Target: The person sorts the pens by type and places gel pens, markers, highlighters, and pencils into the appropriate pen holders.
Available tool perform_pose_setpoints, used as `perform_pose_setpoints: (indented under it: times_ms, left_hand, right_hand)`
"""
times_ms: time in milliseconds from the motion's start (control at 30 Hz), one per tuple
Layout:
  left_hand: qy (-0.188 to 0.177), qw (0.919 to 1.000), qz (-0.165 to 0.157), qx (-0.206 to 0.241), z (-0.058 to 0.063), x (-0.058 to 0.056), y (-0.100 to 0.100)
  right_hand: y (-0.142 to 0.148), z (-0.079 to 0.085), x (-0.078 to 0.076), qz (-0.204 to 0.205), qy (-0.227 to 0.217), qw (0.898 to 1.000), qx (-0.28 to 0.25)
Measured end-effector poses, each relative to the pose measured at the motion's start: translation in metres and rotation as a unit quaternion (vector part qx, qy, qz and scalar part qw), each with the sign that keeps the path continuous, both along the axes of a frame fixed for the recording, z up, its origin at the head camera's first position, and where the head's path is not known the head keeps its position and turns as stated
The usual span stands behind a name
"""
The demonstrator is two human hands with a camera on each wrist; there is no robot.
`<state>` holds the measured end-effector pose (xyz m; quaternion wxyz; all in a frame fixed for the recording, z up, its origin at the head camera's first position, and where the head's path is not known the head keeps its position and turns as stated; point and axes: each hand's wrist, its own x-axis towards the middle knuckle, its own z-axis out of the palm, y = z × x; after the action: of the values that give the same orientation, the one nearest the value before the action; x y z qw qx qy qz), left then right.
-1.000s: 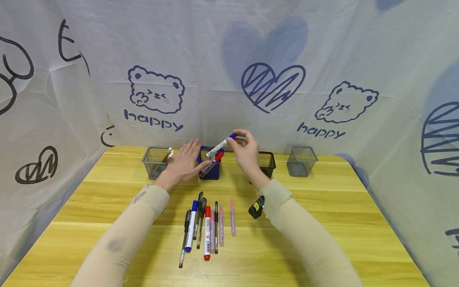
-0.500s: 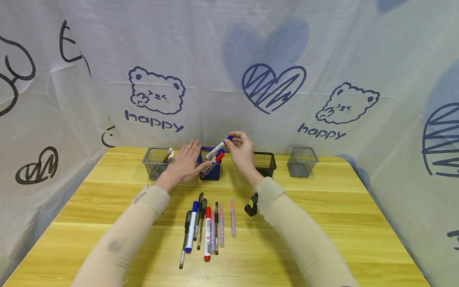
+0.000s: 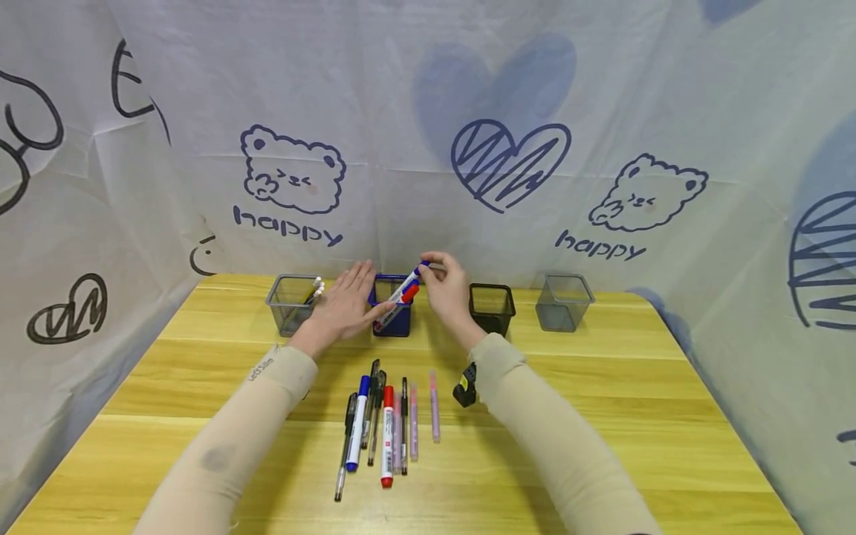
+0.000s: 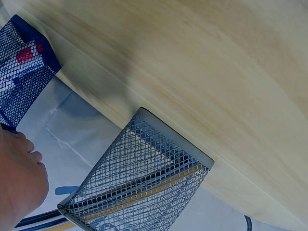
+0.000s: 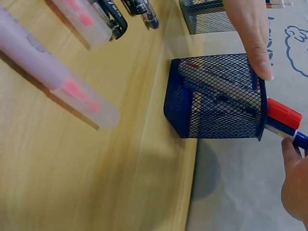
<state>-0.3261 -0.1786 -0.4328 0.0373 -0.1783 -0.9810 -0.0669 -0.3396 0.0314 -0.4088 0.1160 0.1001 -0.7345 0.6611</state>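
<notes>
My right hand (image 3: 448, 293) pinches a blue-capped marker (image 3: 409, 281) by its cap end. The marker slants down into the blue mesh pen holder (image 3: 393, 325), where a red-capped marker (image 3: 410, 293) leans. In the right wrist view the blue cap (image 5: 301, 140) sits at my fingertips beside the red cap (image 5: 284, 113), just beyond the rim. My left hand (image 3: 339, 301) lies with straight fingers at the holder's left side, its thumb at the rim. The left wrist view shows part of that hand (image 4: 21, 178) next to the blue mesh.
A grey mesh holder (image 3: 284, 308) with several thin sticks stands left. To the right are a black mesh holder (image 3: 491, 305) and another grey one (image 3: 560, 308). Nearer lie a blue marker (image 3: 357, 427), a red marker (image 3: 387, 438), black pens (image 3: 345, 446) and pink-purple highlighters (image 3: 435, 409).
My right hand has moved down and left, lowering the blue-capped marker deeper into the blue holder. My left hand stays in place.
</notes>
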Motion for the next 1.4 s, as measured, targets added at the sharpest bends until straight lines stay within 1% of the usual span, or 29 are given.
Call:
perform_pose_setpoints:
  times_ms: [233,500,600,700,800,933,1067,1200,1400]
  left_hand:
    - [0.004,1.0,0.001,-0.005,0.0,0.0,0.0]
    - [-0.003,1.0,0.001,-0.003,0.0,-0.001,0.0]
    - [-0.005,1.0,0.001,-0.004,0.001,-0.001,0.0]
    - [-0.005,1.0,0.002,-0.004,0.002,-0.001,0.0]
    - [-0.007,1.0,0.001,-0.002,0.002,-0.001,0.0]
    - [-0.007,1.0,-0.001,0.001,0.002,-0.001,-0.001]
    - [-0.004,1.0,-0.001,0.001,0.001,-0.001,0.0]
    - [-0.003,1.0,0.0,-0.001,0.001,0.0,0.001]
    - [0.005,1.0,-0.001,-0.003,0.001,0.002,0.001]
  right_hand:
    - [-0.001,-0.004,-0.001,0.012,-0.03,0.999,0.018]
    - [0.001,-0.008,0.001,0.021,-0.045,0.995,0.084]
    - [0.002,-0.008,0.002,0.027,-0.05,0.995,0.085]
    - [0.004,-0.006,0.003,0.038,-0.054,0.995,0.068]
    - [0.005,-0.005,0.005,0.041,-0.055,0.995,0.072]
    - [0.008,-0.002,0.012,0.034,-0.038,0.994,0.095]
    - [0.011,0.0,0.022,0.039,-0.006,0.995,0.087]
    - [0.014,0.002,0.032,0.052,0.021,0.995,0.08]
    - [0.019,0.003,0.048,0.083,0.053,0.993,0.068]
